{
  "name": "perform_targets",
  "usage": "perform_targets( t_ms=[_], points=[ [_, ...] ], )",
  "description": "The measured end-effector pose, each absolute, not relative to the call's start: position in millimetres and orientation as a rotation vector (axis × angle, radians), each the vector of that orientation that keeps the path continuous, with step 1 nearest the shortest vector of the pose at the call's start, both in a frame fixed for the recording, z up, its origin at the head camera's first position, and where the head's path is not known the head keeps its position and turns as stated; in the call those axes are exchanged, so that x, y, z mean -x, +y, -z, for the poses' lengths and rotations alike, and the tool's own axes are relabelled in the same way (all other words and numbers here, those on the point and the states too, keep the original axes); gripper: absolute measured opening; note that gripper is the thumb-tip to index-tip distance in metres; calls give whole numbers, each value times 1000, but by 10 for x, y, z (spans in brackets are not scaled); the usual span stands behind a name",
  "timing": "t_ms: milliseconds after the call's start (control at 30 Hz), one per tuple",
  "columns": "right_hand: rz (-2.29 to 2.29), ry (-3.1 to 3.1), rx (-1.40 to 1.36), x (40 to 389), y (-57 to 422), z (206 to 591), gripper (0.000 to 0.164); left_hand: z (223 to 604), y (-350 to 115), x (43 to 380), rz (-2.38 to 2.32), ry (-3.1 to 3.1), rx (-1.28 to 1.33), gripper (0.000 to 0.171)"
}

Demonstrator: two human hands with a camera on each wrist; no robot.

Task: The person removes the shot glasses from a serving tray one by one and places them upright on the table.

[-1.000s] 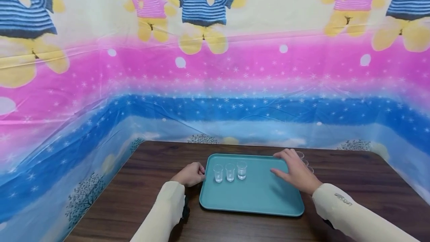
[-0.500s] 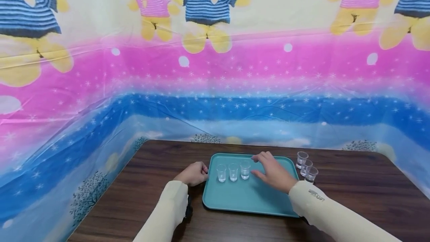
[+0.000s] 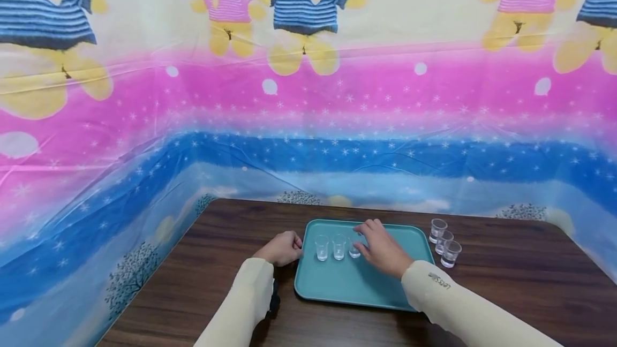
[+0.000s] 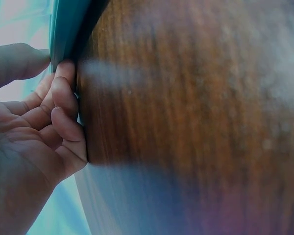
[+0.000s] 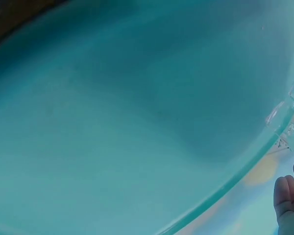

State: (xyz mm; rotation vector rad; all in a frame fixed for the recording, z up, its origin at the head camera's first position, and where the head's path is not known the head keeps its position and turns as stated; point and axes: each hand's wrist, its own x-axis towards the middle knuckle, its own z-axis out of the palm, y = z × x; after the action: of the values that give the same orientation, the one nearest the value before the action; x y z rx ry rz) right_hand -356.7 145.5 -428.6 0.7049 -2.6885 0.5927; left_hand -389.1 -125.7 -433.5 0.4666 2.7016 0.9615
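Observation:
A teal tray (image 3: 356, 288) lies on the brown table, bearing three small clear shot glasses in a row: a left one (image 3: 321, 248), a middle one (image 3: 339, 247) and a right one (image 3: 354, 250). My left hand (image 3: 281, 249) pinches the tray's left edge; in the left wrist view the thumb (image 4: 24, 61) is above the rim (image 4: 63, 34) and curled fingers lie at its underside. My right hand (image 3: 383, 248) reaches over the tray, index finger and thumb spread at the right glass and partly hiding it. In the right wrist view its fingertips (image 5: 284, 193) show just below the glasses (image 5: 291, 115).
Three more clear shot glasses (image 3: 444, 242) stand close together in a slanting row on the wooden table (image 3: 506, 277), right of the tray. A patterned cloth (image 3: 308, 154) with bears hangs behind the table and along its sides.
My right hand has moved left across the tray from its right side to the right glass, uncovering the three glasses beyond the tray. The left hand stays at the tray edge.

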Motion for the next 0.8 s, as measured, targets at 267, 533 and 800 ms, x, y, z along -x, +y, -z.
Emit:
perform_targets(
  t_ms=[267,533,800],
  points=[
    [-552,-2645,-732,3556,1536,4343,33,4347,-1224,3891,-953,2701,-456,10],
    [-559,-2617,-770,3516,1688,4347,34,4337,-1230,3881,-958,2701,-460,11],
    [-584,-2630,-760,3523,1871,4311,32,4316,-1234,3859,-964,2714,-459,10]
  ],
)
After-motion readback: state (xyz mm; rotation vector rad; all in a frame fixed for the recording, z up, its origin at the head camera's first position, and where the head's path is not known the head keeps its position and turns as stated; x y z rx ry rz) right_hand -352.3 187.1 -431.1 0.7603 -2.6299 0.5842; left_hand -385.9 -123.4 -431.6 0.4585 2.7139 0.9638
